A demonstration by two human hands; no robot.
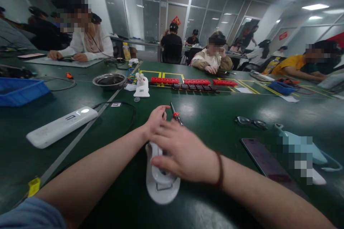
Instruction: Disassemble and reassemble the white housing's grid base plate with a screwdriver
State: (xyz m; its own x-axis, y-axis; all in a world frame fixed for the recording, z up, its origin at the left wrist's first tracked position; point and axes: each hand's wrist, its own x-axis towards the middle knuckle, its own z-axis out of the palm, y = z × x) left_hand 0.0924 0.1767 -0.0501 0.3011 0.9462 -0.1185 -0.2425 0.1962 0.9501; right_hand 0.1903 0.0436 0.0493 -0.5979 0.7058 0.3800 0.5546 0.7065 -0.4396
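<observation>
My left hand (157, 121) reaches forward over the table, one finger stretched out towards the shaft of a screwdriver (176, 115) with a black handle and a red ring. My right hand (182, 148) crosses in front of it, fingers extended and slightly blurred, hiding part of the left hand. Beneath the right hand stands a white device with a rounded base (163, 192) and a small metal wire loop; its upper part is covered. Whether the right hand touches the device, I cannot tell. The screwdriver's handle end is hidden behind the right hand.
A long white case (63, 126) lies left, near a blue tray (21, 91) and metal bowl (109, 79). Red strips (196, 81), a black strip (195, 88) and a white part (141, 86) lie ahead. Glasses (251, 122) and a phone (271, 164) lie right. Several people sit beyond.
</observation>
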